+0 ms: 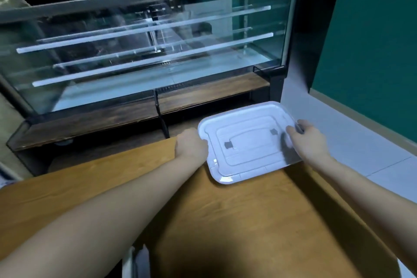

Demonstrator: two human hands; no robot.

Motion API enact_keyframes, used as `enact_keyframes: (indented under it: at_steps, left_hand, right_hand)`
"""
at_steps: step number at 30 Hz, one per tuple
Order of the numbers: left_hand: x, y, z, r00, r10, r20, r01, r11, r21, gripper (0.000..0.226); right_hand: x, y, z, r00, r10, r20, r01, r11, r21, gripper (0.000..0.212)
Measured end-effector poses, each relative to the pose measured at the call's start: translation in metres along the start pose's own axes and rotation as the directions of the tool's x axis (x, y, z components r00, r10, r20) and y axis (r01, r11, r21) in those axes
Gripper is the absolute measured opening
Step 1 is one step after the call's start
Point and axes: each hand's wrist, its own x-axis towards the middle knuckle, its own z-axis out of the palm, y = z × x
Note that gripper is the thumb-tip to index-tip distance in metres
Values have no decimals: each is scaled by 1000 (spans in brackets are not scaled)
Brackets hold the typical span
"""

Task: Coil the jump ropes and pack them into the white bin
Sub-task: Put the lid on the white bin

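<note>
A white bin (246, 142) with its lid on sits at the far right corner of the wooden table (203, 221); the lid has two grey clips and raised rectangular ridges. My left hand (191, 144) grips the bin's left edge, fingers curled over the rim. On the opposite side, my right hand (309, 137) holds the right edge with the thumb on top of the lid. No jump rope shows in this view.
A glass display case (146, 52) with shelves stands just beyond the table on a dark wooden base. To the right lie a pale tiled floor (361, 142) and a green wall (372, 29). The bin overhangs the table's far edge.
</note>
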Motion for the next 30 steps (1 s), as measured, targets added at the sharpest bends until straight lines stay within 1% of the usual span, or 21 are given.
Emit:
enact_keyframes:
  at_steps: [2,3,4,6,7,9,11,12,15,18,20,22,24,26,28,29,30]
  left_hand:
    - [-15,5,-27,997,-21,-80,6,984,-178,25]
    - [-22,5,-40,994,-35,-104,4,960,-280,32]
    - [-29,4,-54,992,-47,-119,1,931,-366,35]
    - [-47,-4,-83,987,-66,-147,-13,878,-478,38]
    - [-56,-9,-94,985,-61,-161,-30,859,-511,36]
    - [-84,-21,-126,973,-33,-230,-99,837,-538,38]
    - [-113,-37,-155,954,3,-301,-176,817,-549,43]
    - [-128,-46,-170,944,14,-329,-204,809,-551,43]
    - [-173,-77,-211,908,46,-415,-284,797,-533,36]
    - [-210,-105,-241,860,79,-504,-367,783,-503,39]
    - [-235,-126,-259,823,96,-560,-406,789,-461,36]
    - [-257,-147,-276,786,109,-608,-438,792,-425,33]
    - [-280,-170,-291,762,133,-633,-456,805,-379,33]
    - [-299,-192,-304,730,187,-657,-478,827,-295,36]
    - [-317,-214,-315,672,287,-682,-496,859,-127,37]
    - [-322,-225,-316,640,347,-685,-514,857,-46,37]
    - [-326,-235,-316,621,401,-674,-527,850,20,37]
  right_hand:
    - [-17,-20,-16,998,-23,-54,27,997,78,36]
    - [-25,-30,-24,996,-36,-77,45,992,120,41]
    - [-34,-41,-32,994,-49,-102,65,984,166,43]
    - [-53,-58,-43,989,-77,-128,110,954,277,38]
    - [-62,-64,-46,989,-83,-126,122,934,337,35]
    - [-85,-84,-52,991,-88,-103,126,870,476,38]
    - [-112,-107,-59,997,-54,-47,71,782,619,44]
    - [-127,-117,-62,998,-55,-15,51,737,674,43]
    - [-176,-145,-68,993,-93,70,5,638,770,39]
    - [-215,-161,-66,982,-97,163,-82,559,825,51]
    - [-244,-174,-64,973,-98,211,-140,477,868,56]
    - [-272,-184,-63,962,-118,246,-183,392,902,49]
    - [-300,-191,-63,944,-166,285,-216,342,914,29]
    - [-325,-194,-61,908,-272,317,-204,374,905,18]
    - [-345,-189,-51,866,-367,339,-139,474,869,7]
    - [-352,-184,-44,858,-374,351,-105,541,834,15]
    - [-360,-179,-37,853,-373,365,-80,598,798,35]
